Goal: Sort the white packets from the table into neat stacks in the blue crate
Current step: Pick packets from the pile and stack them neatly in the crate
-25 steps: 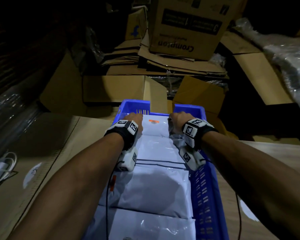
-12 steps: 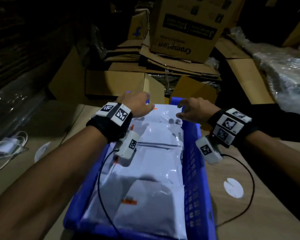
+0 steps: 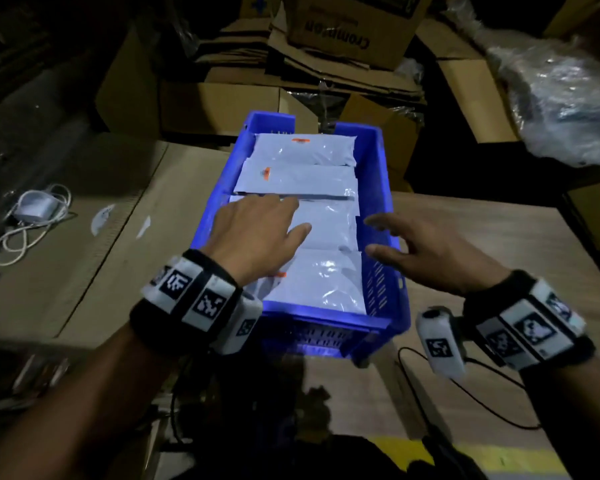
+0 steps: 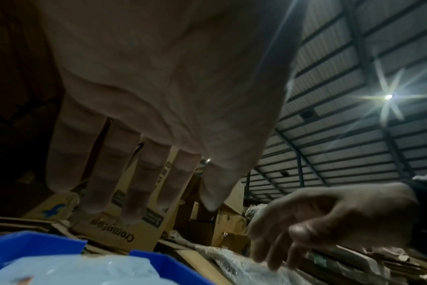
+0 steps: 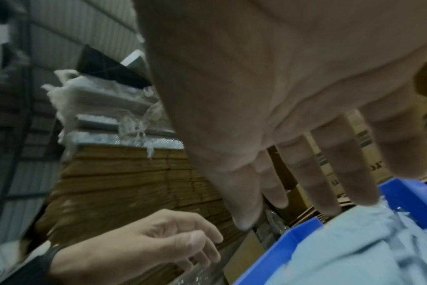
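- Dim warehouse light falls on your table (image 3: 482, 237), a flat wood-grain top with a cardboard sheet (image 3: 94, 237) laid over its 9 o'clock side; no loose packet shows on either in these views.
- Your left hand (image 3: 257, 233) is over the blue crate (image 3: 378, 174) at its 8 o'clock edge, fingers (image 4: 134, 181) straight, slightly apart and holding nothing; whether they touch the top packet cannot be told.
- Your right hand (image 3: 426, 247) is over the 3 o'clock wall, fingers (image 5: 339, 169) loosely spread and empty.
- The crate is rigid moulded plastic with slotted walls; its near end appears to reach the table edge at 6 o'clock, so a push towards you could probably tip it off.
- White packets (image 3: 312, 216) lie inside in an overlapping row running from 6 to 12 o'clock, glossy soft plastic film, creased, some with small orange labels.
- That slick film likely slides: pressing one side only could skew the row or ride a packet over the rim.
- At 9 o'clock a white cable and adapter (image 3: 32, 216) lie coiled, a possible snag for your wrist lead.
- Beyond 12 o'clock, matte cardboard boxes (image 3: 343, 32) are piled unevenly.
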The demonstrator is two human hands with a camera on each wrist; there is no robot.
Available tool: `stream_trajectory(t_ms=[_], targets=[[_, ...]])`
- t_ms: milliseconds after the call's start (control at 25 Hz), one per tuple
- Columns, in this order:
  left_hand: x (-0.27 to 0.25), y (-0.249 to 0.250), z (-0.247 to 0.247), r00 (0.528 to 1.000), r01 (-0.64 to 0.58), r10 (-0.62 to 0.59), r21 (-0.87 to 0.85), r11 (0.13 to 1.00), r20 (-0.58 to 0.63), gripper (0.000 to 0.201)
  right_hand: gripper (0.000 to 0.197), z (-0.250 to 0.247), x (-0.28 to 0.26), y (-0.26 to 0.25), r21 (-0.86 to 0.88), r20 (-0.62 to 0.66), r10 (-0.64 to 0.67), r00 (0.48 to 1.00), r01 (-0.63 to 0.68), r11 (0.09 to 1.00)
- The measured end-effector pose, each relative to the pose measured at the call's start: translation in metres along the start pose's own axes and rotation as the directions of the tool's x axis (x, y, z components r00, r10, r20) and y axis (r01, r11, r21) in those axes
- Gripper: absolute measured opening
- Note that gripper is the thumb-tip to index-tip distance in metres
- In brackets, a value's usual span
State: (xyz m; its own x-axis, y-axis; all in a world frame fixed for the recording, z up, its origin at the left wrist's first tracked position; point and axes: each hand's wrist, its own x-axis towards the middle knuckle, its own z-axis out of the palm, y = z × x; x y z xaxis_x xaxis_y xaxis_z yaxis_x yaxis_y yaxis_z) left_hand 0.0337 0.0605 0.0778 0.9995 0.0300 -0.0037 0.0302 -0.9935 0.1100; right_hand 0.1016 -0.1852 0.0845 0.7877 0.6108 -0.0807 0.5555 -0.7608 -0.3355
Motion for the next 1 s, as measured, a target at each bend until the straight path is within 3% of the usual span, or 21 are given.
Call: stream_trajectory(t_ms=[160,320,440,680,1000], targets=[[-0.050,0.007,0.047,0.976,-0.065,0.048,-0.076,0.995,-0.210,0.052,0.055,0.053,-0.047,-0.012,-0.078,-0.235,-0.102,0.967,0.085,0.993],[-0.086,0.015,0.092,0.939,0.041,-0.064,-0.076,0.996,-0.338,0.042,0.046,0.115,-0.070,-0.020,-0.159,-0.330,-0.124,0.936,0.074,0.984],[-0.102,0.019,0.111,0.894,0.100,-0.124,-0.078,0.992,-0.430,0.039,0.036,0.134,-0.074,-0.017,-0.176,-0.423,-0.123,0.898,0.052,0.983],[-0.094,0.017,0.127,0.904,0.172,-0.142,0.038,0.984,-0.404,0.046,0.030,0.152,-0.072,-0.022,-0.264,-0.539,-0.101,0.836,-0.054,0.963],[-0.107,0.044,0.133,0.905,0.121,-0.075,0.084,0.989,-0.418,0.056,0.037,0.152,-0.098,-0.005,-0.245,-0.563,-0.081,0.823,-0.072,0.967]])
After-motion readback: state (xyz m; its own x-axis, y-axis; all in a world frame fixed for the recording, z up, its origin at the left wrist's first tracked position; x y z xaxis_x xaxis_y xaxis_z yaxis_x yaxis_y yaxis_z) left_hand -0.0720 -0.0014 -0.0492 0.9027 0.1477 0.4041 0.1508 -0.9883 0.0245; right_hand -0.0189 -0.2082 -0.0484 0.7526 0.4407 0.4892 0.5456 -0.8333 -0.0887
